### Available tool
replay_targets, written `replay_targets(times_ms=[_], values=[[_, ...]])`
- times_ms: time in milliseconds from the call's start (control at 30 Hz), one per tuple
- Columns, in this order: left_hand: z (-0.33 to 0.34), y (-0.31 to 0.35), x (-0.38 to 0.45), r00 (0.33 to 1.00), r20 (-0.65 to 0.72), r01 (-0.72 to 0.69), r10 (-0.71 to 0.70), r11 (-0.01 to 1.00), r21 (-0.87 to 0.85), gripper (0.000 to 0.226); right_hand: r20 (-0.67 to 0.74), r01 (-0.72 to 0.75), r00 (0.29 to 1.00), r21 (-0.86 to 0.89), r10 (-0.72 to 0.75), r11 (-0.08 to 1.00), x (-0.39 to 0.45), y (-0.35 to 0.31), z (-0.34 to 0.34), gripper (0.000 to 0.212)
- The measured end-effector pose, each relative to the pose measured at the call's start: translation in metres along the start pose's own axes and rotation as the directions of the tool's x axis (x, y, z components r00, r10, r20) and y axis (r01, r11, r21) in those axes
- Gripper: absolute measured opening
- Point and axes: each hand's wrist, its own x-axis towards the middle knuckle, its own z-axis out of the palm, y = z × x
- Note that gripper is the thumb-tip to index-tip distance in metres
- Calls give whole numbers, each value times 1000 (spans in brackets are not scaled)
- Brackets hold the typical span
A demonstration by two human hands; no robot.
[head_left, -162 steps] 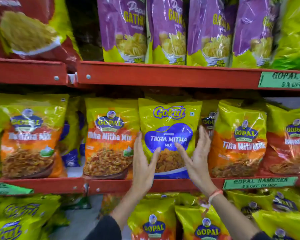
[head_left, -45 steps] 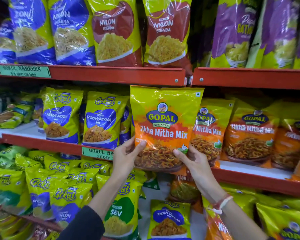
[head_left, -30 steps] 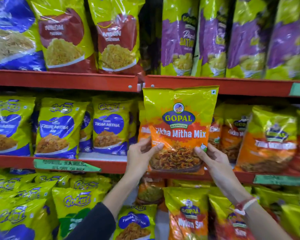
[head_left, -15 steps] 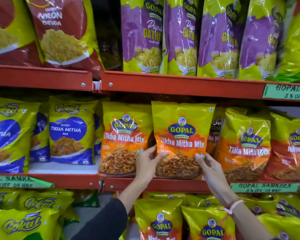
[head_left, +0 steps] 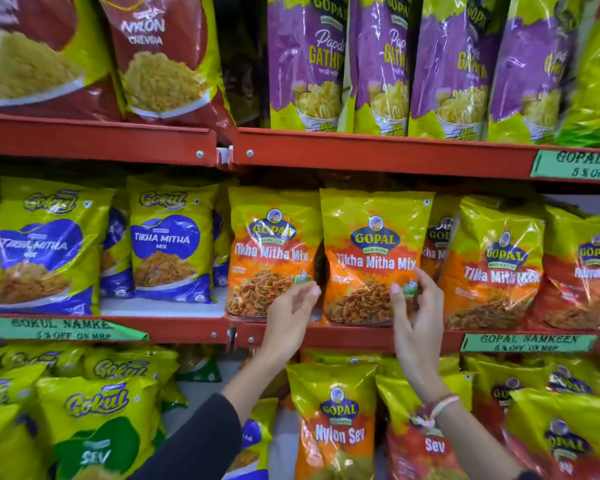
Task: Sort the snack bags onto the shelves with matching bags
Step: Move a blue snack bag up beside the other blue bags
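Orange bag (head_left: 374, 258) stands among matching bags on middle shelf (head_left: 354, 336); placing step judged done. Both hands' fingers (head_left: 395, 299) spread, nothing pinched. Next misplaced bag is to be sought.

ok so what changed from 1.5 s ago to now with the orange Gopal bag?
The orange-and-yellow Gopal Tikha Mitha Mix bag, then held up in both hands in front of the shelves, now stands on the red metal middle shelf among matching bags. The left hand and right hand have opened and come off it. The blue-and-yellow Gokul Tikha Mitha bags stayed put.
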Motion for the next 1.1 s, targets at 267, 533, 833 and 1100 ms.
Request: replay_targets(times_ms=[267,533,833,1100], values=[[-76,-33,-65,993,-70,91,-100,988,-121,29,323,-82,946,159,27,984,-99,-43,38,24],[-132,-142,-95,884,-157,442,-440,897,-26,31,641,-700,539,-19,547,714,-170,14,107,22],[-132,-255,-93,560,-280,824,-779,558,94,57,403,-702,309,-515,862,492,-217,97,182,47],[-124,-300,-100,329,-180,928,-927,353,-122,95,373,-741,205,-544,905,393,-236,129,202,47]])
